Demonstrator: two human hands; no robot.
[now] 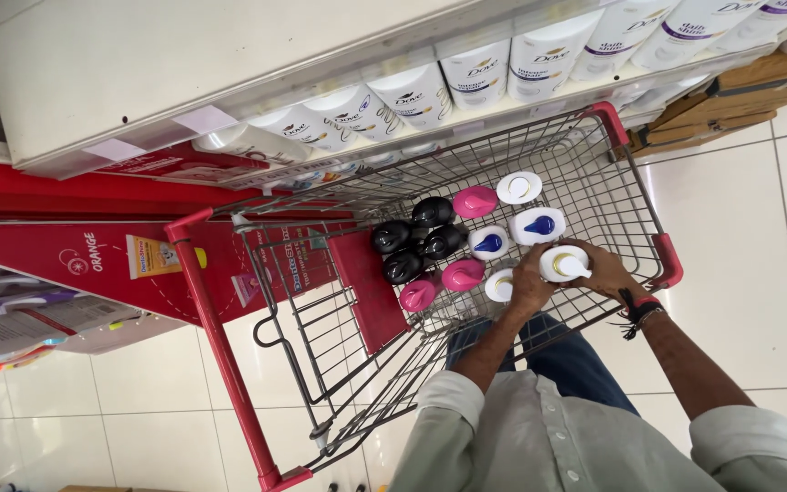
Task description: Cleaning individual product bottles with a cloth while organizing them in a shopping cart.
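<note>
Both my hands grip a white pump bottle (564, 263) inside a wire shopping cart (594, 173) with red trim. My left hand (530, 284) wraps its left side and my right hand (608, 272) wraps its right side. Standing upright in the cart beside it are several black bottles (412, 239), three pink-capped bottles (463, 273) and several white pump bottles (537, 225), some with blue pumps. A dark band sits on my right wrist.
A white shelf (229, 64) above the cart carries a row of white bottles (480, 71) lying on their sides. A red display stand (75, 255) is at the left. Flattened cardboard (740, 91) lies at the upper right. White floor tiles (749, 273) surround the cart.
</note>
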